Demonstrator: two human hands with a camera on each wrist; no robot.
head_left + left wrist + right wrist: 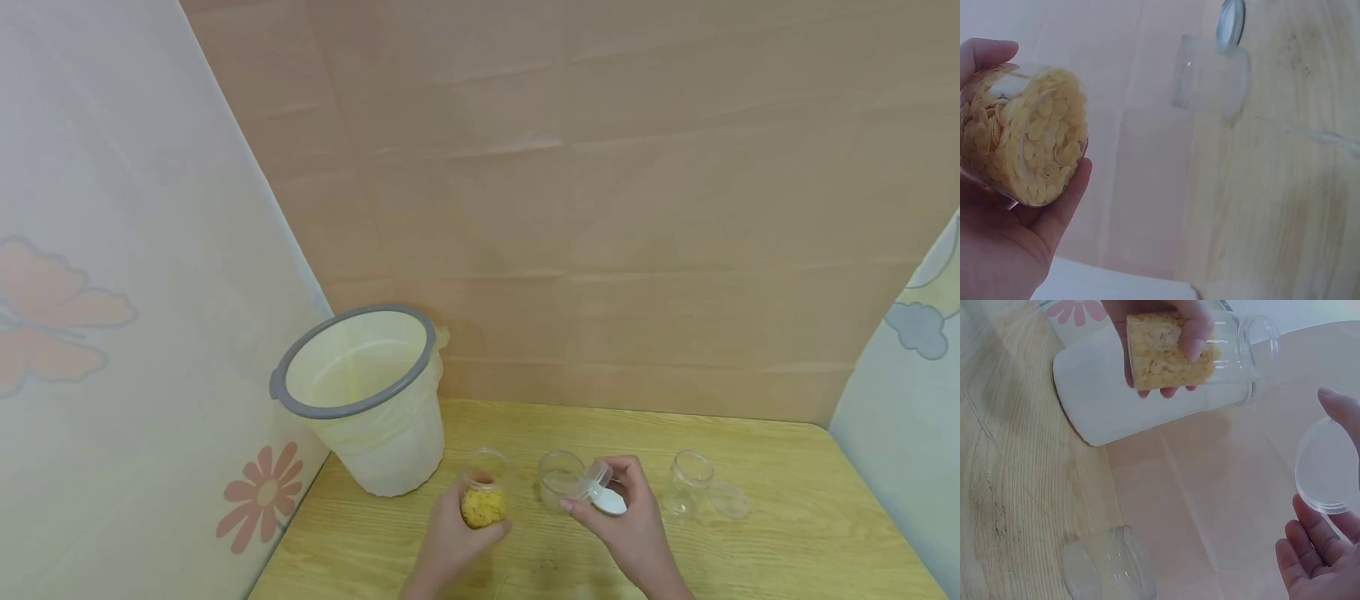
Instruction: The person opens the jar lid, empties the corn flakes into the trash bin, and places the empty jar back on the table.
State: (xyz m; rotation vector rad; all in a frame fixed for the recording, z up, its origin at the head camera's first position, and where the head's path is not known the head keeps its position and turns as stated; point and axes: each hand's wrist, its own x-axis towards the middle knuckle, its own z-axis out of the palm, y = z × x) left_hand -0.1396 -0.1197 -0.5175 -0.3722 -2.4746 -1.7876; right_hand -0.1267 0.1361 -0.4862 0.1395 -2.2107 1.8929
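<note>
My left hand [453, 537] grips a clear jar [486, 462] partly filled with yellow flakes [483, 507]. In the left wrist view the flakes [1054, 134] press against the jar's wall and base, while the right wrist view has their jar tilted. Between the fingers of my right hand [633, 525] is a clear round lid [1329, 465], held apart from the jar of flakes. A white rounded patch [609, 502] shows under that hand; I cannot tell whether it belongs to the lid. A wide clear jar [561, 479] stands on the table between my hands.
Right of my right hand stands another clear jar [690, 482], with a clear lid [729, 500] lying beside it. A lined white bin with a grey rim [356, 410] stands at the back left. Paper-covered wall [600, 250] backs the wooden table [810, 500].
</note>
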